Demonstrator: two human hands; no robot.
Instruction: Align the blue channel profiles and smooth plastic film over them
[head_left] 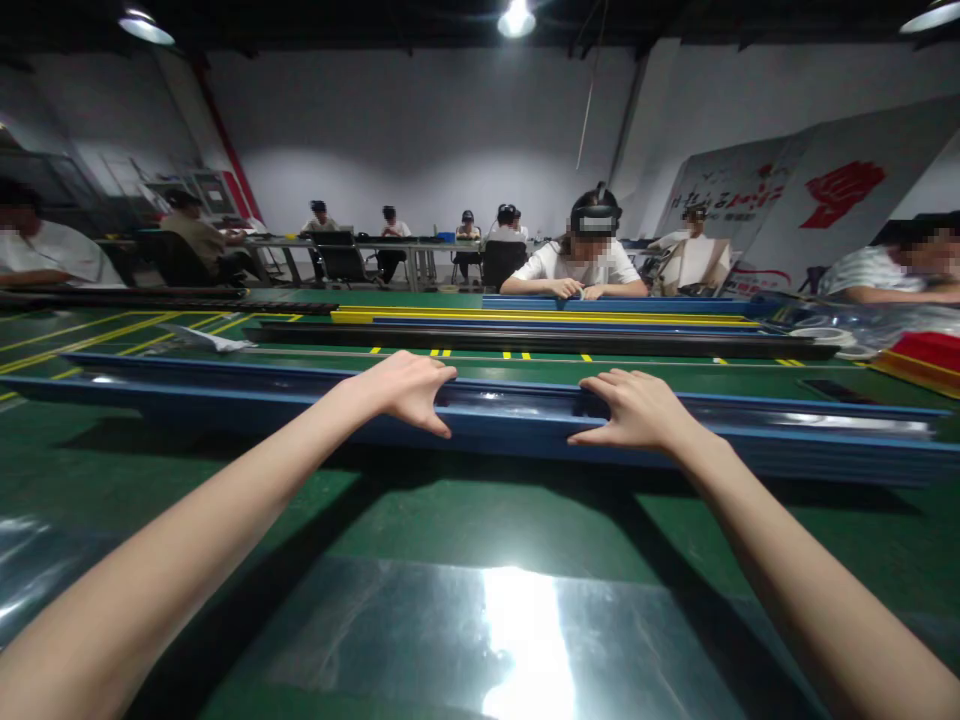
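A long blue channel profile [510, 428] lies crosswise in front of me, with a shiny inner groove; at its right end several layers look stacked. My left hand [412, 392] spans it left of the middle, thumb on the near edge and fingers over the far edge. To the right, my right hand [631, 410] grips it the same way, its thumb also along the near side. Between the two hands a short stretch of groove shows. Both arms reach forward over a clear plastic sheet [420, 620] that reflects the lamp light.
Behind the channel lie a black profile [540, 342] and yellow profiles [465, 315] on the green table [360, 520]. A white scrap [214, 341] is at left. Tape rolls [821, 337] and a red bundle [926, 358] sit at right. A co-worker [577, 265] works opposite.
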